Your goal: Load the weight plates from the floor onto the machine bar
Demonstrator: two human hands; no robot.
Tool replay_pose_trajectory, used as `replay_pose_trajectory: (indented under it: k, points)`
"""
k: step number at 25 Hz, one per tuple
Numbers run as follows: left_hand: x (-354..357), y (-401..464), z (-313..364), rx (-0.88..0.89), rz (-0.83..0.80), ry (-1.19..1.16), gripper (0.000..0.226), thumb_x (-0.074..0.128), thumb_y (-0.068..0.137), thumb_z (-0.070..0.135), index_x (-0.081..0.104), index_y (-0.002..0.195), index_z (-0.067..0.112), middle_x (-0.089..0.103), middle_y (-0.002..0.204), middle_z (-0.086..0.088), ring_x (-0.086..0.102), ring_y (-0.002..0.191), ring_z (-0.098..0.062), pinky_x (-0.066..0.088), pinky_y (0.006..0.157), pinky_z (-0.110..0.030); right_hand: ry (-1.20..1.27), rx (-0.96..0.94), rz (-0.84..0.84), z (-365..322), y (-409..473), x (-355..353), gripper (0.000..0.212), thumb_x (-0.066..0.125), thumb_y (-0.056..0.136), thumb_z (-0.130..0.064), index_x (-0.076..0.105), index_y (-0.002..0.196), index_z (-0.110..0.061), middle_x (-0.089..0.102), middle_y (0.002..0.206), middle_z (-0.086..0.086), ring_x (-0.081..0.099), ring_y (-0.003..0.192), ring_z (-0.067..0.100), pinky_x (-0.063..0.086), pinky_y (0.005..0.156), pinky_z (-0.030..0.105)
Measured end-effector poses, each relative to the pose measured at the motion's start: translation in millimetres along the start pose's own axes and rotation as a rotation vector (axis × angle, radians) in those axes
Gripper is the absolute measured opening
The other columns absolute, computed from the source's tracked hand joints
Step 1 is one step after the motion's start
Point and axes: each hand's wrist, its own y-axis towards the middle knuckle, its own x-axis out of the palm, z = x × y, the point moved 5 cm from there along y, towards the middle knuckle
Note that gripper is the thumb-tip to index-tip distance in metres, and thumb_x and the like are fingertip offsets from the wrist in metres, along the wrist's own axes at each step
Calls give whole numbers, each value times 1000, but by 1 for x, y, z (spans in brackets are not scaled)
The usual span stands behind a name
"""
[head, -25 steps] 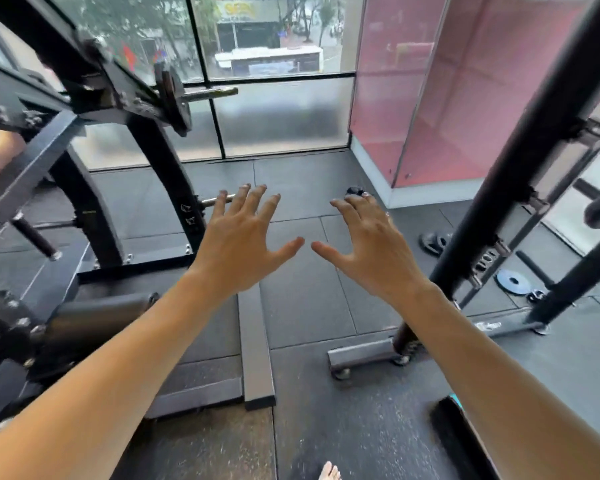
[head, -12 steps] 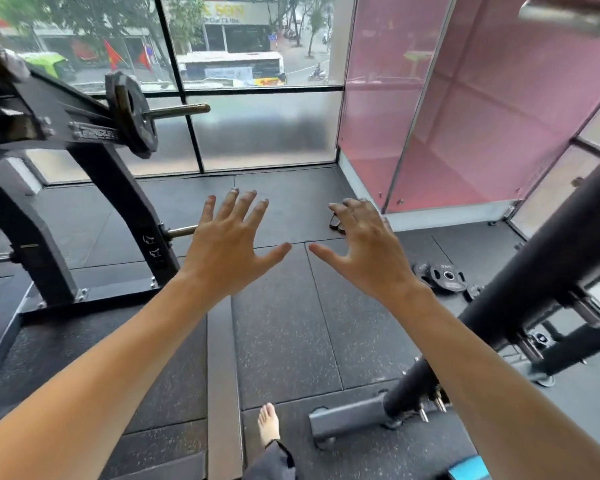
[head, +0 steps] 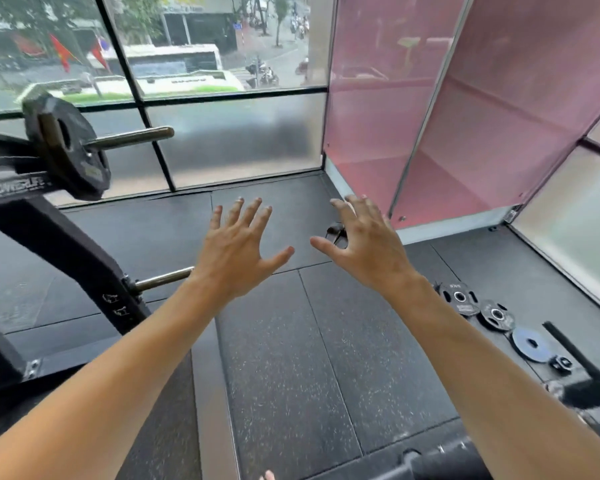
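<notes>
My left hand point(head: 238, 252) and my right hand point(head: 366, 245) are stretched out in front of me, fingers spread, holding nothing. A black weight plate point(head: 66, 143) sits on the machine bar point(head: 130, 137) at the upper left, with bare steel bar sticking out to its right. On the floor at the right lie two black weight plates point(head: 459, 299) point(head: 496, 315), a flat blue-grey plate point(head: 531, 344) and a small collar point(head: 561, 363). A dark small object point(head: 335, 231) lies on the floor between my right thumb and fingers, partly hidden.
The black machine frame point(head: 59, 251) slants across the left, with a lower steel peg point(head: 163, 279) poking out. Another black frame base point(head: 575, 351) runs along the right beside the plates. Windows and pink panels close the far side. Rubber floor tiles point(head: 291, 358) lie below my arms.
The view has swung up and to the right. The dark rack post at the right has left the frame, and the floor plates now show fully. Both hands stay spread and hold nothing.
</notes>
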Motion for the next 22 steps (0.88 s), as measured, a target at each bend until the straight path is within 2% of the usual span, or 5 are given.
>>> replay_pose_trajectory:
  k: [7, 11, 17, 22]
  points:
    - [28, 151, -6, 120, 29, -34, 97, 15, 85, 82, 23, 159, 20, 17, 167, -7, 10, 155, -26, 8, 125, -54, -36, 87, 32, 59, 111, 23, 83, 41, 86, -75, 32, 151, -24, 31, 158, 4, 18, 150, 25, 23, 118, 57]
    - [56, 259, 12, 191, 64, -51, 96, 17, 86, 82, 25, 158, 20, 20, 166, -7, 12, 155, -27, 8, 125, -53, -56, 146, 76, 124, 184, 31, 85, 37, 84, -77, 33, 150, -25, 32, 157, 4, 20, 149, 27, 26, 115, 54]
    - [100, 424, 83, 324, -4, -74, 97, 14, 85, 83, 22, 159, 20, 18, 167, -7, 10, 155, -27, 7, 125, -54, -118, 270, 56, 251, 282, 17, 87, 34, 85, -81, 29, 151, -24, 30, 159, 7, 21, 149, 29, 29, 114, 60]
    - [125, 533, 150, 456, -9, -112, 93, 22, 89, 82, 21, 159, 22, 16, 167, -6, 9, 155, -27, 6, 125, -54, -167, 392, 47, 342, 328, -4, 96, 25, 80, -85, 32, 150, -20, 33, 157, 11, 26, 147, 30, 31, 113, 60]
